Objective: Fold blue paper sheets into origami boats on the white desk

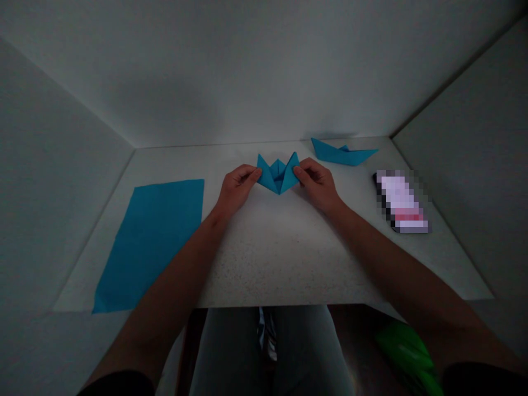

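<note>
Between my hands is a folded blue paper boat (pixel 269 175), its two ends pointing up and a small peak standing in the middle. My left hand (pixel 239 186) pinches its left end between thumb and fingers. The right end is pinched the same way by my right hand (pixel 317 180). The boat is held above the far middle of the white table (pixel 284 247). A second blue paper boat (pixel 339 154) rests behind and to the right of my right hand, near the back wall.
A flat sheet of blue paper (pixel 159 231) lies on the left, partly under my left forearm's outline. On the right lies a phone (pixel 402 202) with a blurred screen. Walls (pixel 256 71) enclose the back and both sides. A green bag-like thing (pixel 406 352) is below the table.
</note>
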